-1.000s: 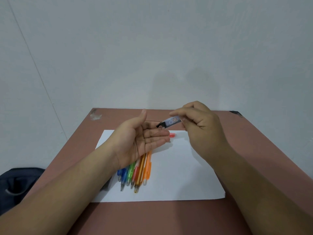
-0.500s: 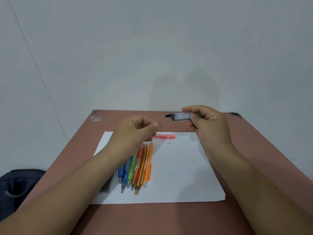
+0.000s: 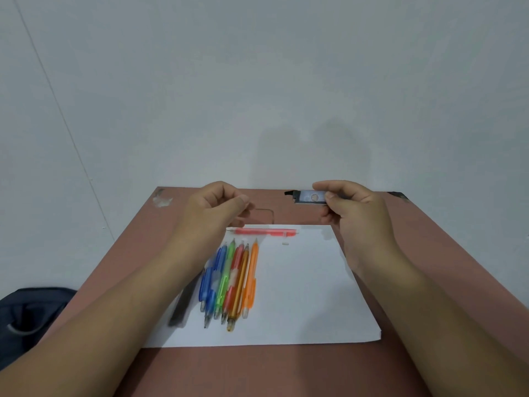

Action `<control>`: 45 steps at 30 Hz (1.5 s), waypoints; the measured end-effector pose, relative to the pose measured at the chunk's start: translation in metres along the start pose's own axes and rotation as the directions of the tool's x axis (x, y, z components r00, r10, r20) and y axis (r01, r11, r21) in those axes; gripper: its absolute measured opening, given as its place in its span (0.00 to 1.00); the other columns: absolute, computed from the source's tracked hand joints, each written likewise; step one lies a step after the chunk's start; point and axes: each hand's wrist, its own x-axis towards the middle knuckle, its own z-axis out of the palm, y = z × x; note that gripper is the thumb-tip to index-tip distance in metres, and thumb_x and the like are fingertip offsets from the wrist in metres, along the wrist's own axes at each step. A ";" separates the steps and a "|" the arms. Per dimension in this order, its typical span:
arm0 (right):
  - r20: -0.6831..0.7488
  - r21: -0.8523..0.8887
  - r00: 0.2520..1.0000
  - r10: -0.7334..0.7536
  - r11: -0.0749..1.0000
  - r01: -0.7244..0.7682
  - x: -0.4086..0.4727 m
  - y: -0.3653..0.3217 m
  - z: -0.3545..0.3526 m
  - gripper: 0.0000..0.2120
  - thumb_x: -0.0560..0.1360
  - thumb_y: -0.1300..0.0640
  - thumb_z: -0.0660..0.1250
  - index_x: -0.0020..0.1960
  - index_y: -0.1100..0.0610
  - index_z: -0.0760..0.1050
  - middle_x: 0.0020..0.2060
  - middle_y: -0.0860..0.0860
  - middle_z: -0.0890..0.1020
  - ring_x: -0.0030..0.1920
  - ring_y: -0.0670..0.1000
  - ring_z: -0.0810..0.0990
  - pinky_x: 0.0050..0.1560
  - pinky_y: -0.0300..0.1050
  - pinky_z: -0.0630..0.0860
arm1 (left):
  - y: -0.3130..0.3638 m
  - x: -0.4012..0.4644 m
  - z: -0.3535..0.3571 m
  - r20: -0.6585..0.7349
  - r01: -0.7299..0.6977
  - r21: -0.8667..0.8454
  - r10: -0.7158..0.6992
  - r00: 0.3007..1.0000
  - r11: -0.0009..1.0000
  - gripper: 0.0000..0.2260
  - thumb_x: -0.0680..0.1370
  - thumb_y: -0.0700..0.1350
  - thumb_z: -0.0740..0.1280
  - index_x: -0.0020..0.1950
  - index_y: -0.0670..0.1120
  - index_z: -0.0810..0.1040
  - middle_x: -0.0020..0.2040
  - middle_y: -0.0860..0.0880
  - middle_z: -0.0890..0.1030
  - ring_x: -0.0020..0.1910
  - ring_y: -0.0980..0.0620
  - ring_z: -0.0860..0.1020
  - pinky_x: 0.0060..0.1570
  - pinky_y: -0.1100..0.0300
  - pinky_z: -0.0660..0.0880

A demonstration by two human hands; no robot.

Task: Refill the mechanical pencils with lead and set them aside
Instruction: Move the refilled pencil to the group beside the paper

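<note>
Since 0.5 s ago the left hand (image 3: 213, 207) has lifted slightly, fingers curled together, whether pinching lead I cannot tell. The right hand (image 3: 347, 206) pinches the lead case (image 3: 307, 196). Pencils (image 3: 229, 280) lie at 6 o'clock on paper (image 3: 315, 282).

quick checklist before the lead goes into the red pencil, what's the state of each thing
1. Lead case held in the right hand: ok.
2. Lead in the left hand: fingertips are pinched, but no lead is visible: cannot tell.
3. Red pencil in reach, lying apart at the far edge of the paper: ok.
4. Red pencil's cap off: a small white piece lies beside it, but its end is too small to read: cannot tell.
5. Other pencils out of the way: ok.
</note>
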 end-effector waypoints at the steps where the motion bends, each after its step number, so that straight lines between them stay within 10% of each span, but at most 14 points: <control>1: -0.003 0.006 1.000 0.021 1.000 -0.021 0.000 0.000 -0.001 0.16 0.80 0.65 0.64 0.47 0.49 0.87 0.38 0.56 0.80 0.37 0.52 0.75 0.45 0.48 0.75 | 0.000 0.000 -0.001 -0.021 -0.012 -0.014 0.012 1.000 1.000 0.06 0.80 0.45 0.67 0.45 0.45 0.80 0.43 0.50 0.86 0.46 0.50 0.84 0.55 0.46 0.80; 8: 0.019 0.210 0.959 0.284 0.936 -0.281 0.003 0.000 -0.001 0.09 0.78 0.66 0.69 0.51 0.57 0.86 0.43 0.53 0.85 0.37 0.47 0.74 0.37 0.38 0.74 | 0.006 -0.004 -0.002 -0.043 -0.114 -0.091 0.111 0.993 0.989 0.06 0.81 0.43 0.65 0.48 0.41 0.79 0.48 0.51 0.86 0.48 0.53 0.84 0.51 0.56 0.82; 22: 0.414 0.381 0.795 0.444 0.708 -0.594 -0.012 0.005 0.018 0.12 0.75 0.67 0.70 0.58 0.68 0.80 0.48 0.62 0.84 0.39 0.51 0.83 0.40 0.40 0.83 | 0.002 -0.012 0.004 0.188 -0.236 -0.237 0.283 0.940 0.942 0.02 0.79 0.39 0.67 0.47 0.42 0.78 0.65 0.49 0.81 0.69 0.53 0.76 0.69 0.41 0.70; 29: 0.482 0.024 0.792 0.374 0.898 -0.439 -0.022 -0.005 0.019 0.06 0.78 0.62 0.69 0.52 0.57 0.85 0.41 0.54 0.86 0.40 0.49 0.84 0.49 0.48 0.81 | 0.003 -0.011 0.002 0.230 -0.223 -0.290 0.294 0.928 0.931 0.03 0.78 0.43 0.68 0.45 0.46 0.79 0.67 0.49 0.80 0.70 0.52 0.74 0.66 0.40 0.72; 45: 0.489 -0.053 0.810 0.323 0.938 -0.341 -0.029 -0.010 0.021 0.06 0.79 0.61 0.68 0.54 0.61 0.81 0.45 0.57 0.87 0.49 0.56 0.87 0.49 0.50 0.84 | 0.005 -0.007 0.001 0.210 -0.147 -0.423 0.255 0.944 0.894 0.06 0.77 0.43 0.66 0.42 0.48 0.81 0.61 0.43 0.82 0.59 0.41 0.82 0.56 0.53 0.79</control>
